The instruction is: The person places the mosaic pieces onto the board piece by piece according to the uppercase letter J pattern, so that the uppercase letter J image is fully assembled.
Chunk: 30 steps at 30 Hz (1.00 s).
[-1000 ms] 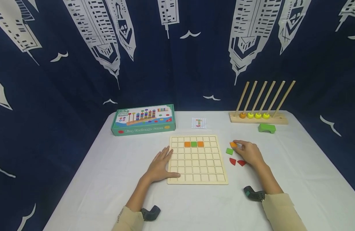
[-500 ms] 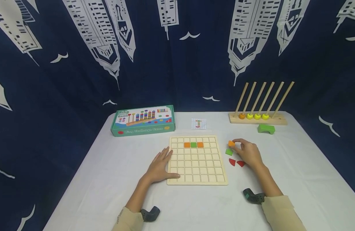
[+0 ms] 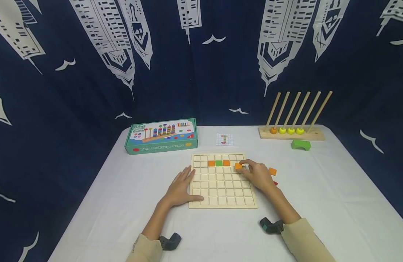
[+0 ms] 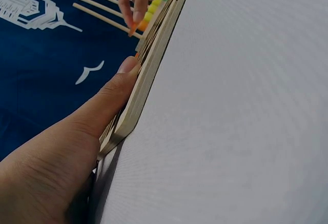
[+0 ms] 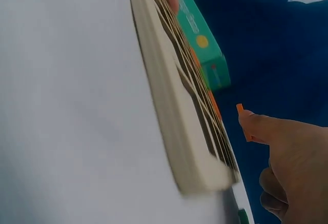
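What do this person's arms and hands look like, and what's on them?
The left sleeve and right sleeve are plain beige, ending short of the wrists. By each cuff sits a dark, curved device, left and right, the right one with a greenish patch. The left grip and right grip show no gloves.

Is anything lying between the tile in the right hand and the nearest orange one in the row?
In the head view, only bare board shows between the held orange tile and the row's nearest orange tile.
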Available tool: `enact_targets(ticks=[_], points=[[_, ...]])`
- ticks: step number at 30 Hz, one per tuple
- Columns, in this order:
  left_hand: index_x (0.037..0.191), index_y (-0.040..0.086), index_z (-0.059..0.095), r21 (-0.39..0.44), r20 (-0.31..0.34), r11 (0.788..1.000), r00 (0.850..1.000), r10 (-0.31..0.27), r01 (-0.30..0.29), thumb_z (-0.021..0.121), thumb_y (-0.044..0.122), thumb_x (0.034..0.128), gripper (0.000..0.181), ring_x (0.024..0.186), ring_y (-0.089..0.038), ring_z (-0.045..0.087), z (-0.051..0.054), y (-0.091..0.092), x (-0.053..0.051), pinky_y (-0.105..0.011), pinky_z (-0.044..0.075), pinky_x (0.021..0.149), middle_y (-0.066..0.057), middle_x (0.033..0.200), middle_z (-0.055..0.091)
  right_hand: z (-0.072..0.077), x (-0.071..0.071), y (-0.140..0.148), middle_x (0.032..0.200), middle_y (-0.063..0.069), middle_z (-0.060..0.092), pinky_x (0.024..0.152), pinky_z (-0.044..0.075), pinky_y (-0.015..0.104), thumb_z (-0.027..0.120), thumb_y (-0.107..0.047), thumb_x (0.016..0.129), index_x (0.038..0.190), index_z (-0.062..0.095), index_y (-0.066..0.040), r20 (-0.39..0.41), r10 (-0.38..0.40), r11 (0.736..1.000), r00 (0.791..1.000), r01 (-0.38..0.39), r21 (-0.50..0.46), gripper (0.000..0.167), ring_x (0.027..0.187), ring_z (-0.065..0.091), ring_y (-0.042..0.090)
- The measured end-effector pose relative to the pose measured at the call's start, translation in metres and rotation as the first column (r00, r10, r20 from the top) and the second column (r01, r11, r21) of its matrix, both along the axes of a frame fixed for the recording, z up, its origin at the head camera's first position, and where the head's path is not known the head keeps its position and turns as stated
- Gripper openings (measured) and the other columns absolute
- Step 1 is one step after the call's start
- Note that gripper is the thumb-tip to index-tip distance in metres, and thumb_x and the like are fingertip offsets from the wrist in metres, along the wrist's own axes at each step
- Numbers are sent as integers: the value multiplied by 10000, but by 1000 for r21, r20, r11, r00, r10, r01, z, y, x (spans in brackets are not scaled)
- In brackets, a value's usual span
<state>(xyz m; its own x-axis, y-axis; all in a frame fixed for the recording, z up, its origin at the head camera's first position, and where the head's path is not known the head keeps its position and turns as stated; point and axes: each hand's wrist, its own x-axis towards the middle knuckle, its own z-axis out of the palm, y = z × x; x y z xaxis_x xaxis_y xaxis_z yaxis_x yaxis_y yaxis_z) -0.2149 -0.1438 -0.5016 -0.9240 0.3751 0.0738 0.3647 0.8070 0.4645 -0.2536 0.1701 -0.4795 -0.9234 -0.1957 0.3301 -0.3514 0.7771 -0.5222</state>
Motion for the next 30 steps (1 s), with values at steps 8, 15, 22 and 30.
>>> enact_targets(ticks=[8,15,22,30], points=[[1467,76,227,3,15,1000,1000,2,-2,634,747,618,1156,1402,-171,51,1,0,1,-330,51,1123,-66,1538,104,-5,-4,-30,471,-70,319,380,213,223,696,-367,817,1066,672,-114,7,68,997,998,-68,-29,356,421,234,72],[1467,77,228,8,17,1000,1000,2,-3,623,757,617,1158,1402,-176,57,1,0,0,-337,54,1124,-67,1538,103,-8,-8,-47,466,-81,330,378,226,225,712,-348,807,1066,674,-90,-2,105,994,994,-105,-34,368,415,247,64],[1465,77,238,7,15,1000,1000,4,-4,628,749,622,1146,1401,-181,69,1,1,1,-350,66,1125,-66,1537,113,-10,-10,-55,537,-34,527,439,290,251,712,-345,805,1051,691,-115,34,106,994,994,-105,-12,337,457,246,83],[1465,79,239,1,13,1000,1000,8,-8,639,736,626,1137,1401,-181,72,2,1,1,-347,67,1124,-67,1537,117,-10,-11,-58,600,33,594,453,310,263,710,-345,805,1055,693,-122,33,103,995,994,-104,6,335,466,261,96]])
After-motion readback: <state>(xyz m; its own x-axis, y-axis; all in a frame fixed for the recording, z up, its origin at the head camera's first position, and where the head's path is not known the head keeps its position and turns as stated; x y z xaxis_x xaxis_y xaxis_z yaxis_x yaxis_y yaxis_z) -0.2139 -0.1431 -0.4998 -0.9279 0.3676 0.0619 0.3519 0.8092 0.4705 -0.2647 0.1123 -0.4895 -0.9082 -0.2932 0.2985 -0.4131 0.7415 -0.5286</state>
